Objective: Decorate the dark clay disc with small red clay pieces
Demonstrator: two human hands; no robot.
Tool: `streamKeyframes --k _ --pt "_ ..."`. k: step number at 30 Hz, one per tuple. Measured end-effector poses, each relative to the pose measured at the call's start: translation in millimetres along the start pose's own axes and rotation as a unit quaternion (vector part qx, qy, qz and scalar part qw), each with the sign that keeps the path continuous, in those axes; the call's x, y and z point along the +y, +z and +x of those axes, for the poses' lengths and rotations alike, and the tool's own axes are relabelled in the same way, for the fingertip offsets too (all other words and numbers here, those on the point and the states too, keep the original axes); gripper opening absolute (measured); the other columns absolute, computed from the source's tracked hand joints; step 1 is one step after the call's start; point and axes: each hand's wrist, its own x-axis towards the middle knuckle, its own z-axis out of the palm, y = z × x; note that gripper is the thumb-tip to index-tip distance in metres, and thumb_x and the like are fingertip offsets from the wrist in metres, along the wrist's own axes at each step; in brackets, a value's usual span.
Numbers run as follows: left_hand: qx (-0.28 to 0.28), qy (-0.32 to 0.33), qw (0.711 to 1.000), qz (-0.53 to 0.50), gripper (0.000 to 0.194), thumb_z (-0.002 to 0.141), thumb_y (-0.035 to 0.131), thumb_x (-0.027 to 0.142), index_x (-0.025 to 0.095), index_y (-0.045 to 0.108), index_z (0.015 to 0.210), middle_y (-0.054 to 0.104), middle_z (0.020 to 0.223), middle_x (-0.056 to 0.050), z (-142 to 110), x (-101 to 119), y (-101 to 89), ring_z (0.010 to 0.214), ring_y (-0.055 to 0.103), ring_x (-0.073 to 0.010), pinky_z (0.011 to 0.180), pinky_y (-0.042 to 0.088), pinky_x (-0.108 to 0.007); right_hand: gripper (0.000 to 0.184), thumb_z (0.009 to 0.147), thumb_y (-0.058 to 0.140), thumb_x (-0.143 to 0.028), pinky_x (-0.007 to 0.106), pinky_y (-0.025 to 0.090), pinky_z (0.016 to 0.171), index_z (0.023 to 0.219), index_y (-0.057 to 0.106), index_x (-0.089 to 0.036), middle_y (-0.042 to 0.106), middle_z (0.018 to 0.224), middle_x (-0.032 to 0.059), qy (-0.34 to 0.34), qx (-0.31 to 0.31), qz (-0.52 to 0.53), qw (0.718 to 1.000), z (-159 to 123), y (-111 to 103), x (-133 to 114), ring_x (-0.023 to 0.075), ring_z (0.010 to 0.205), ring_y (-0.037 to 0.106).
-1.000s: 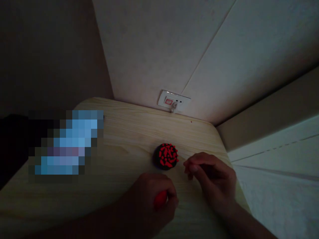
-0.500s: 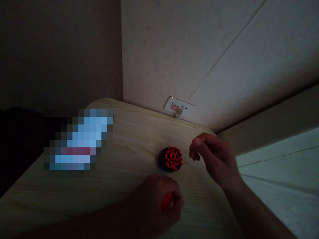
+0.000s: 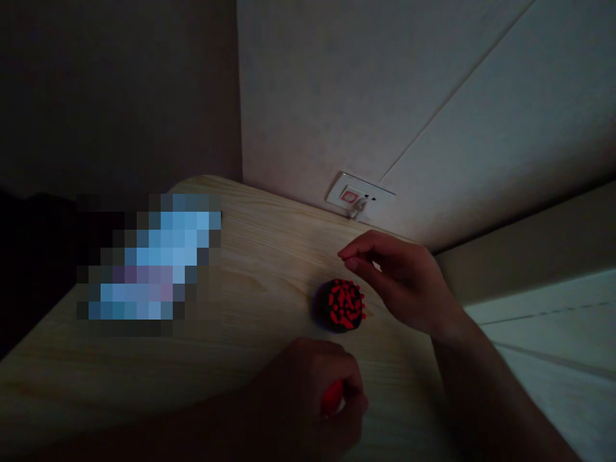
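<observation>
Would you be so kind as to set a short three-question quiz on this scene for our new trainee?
1. Fill in the missing word: the dark round piece on the table bears small bits whose colour is ____.
2. True or false: the right hand is curled, its thumb and forefinger tips close together.
3. Multiple choice: what does the left hand hold?
A) the dark round piece
B) a red lump
C) the edge of the table

Key: 1. red; 2. true; 3. B
</observation>
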Motion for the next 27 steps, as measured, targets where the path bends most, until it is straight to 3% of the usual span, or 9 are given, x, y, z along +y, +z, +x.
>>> streamKeyframes --k 10,14,17,27 --pt "-0.005 0.002 1.000 0.013 0.008 0.080 0.067 0.008 0.013 0.072 0.074 0.071 0.069 -0.001 1.8 1.9 -3.6 0.063 0.063 -0.0107 0.065 0.046 -0.017 0.006 0.096 0.071 -0.022 0.028 0.045 0.062 0.094 0.076 -0.019 0.074 0.079 0.0012 0.006 -0.055 -0.034 0.998 -2.0 0.7 1.8 0.0141 0.068 0.060" --pt "0.004 -0.004 1.000 0.014 0.010 0.080 0.065 0.009 0.013 0.071 0.073 0.070 0.069 -0.001 1.5 1.1 -1.4 0.063 0.064 -0.0119 0.065 0.047 -0.019 0.010 0.098 0.067 -0.021 0.032 0.053 0.078 0.098 0.077 -0.020 0.076 0.104 0.0074 -0.057 -0.083 -0.030 0.995 1.1 -1.2 4.3 0.0201 0.093 0.069" --pt "0.006 -0.003 1.000 0.007 0.011 0.080 0.065 0.008 0.014 0.070 0.073 0.069 0.068 0.000 1.7 0.2 -0.4 0.062 0.063 -0.0115 0.065 0.047 -0.019 0.014 0.098 0.066 -0.019 0.036 0.055 0.088 0.102 0.079 -0.023 0.074 0.118 0.0090 -0.067 -0.094 -0.033 0.993 1.6 -2.3 9.0 0.0234 0.108 0.069" --pt "0.002 -0.001 1.000 0.008 0.010 0.081 0.066 0.007 0.013 0.072 0.074 0.070 0.069 -0.001 0.2 1.6 -0.8 0.063 0.064 -0.0112 0.065 0.047 -0.018 0.012 0.099 0.065 -0.020 0.038 0.053 0.097 0.102 0.076 -0.022 0.073 0.121 0.0085 -0.069 -0.116 -0.051 0.990 1.9 -1.9 11.4 0.0240 0.112 0.068"
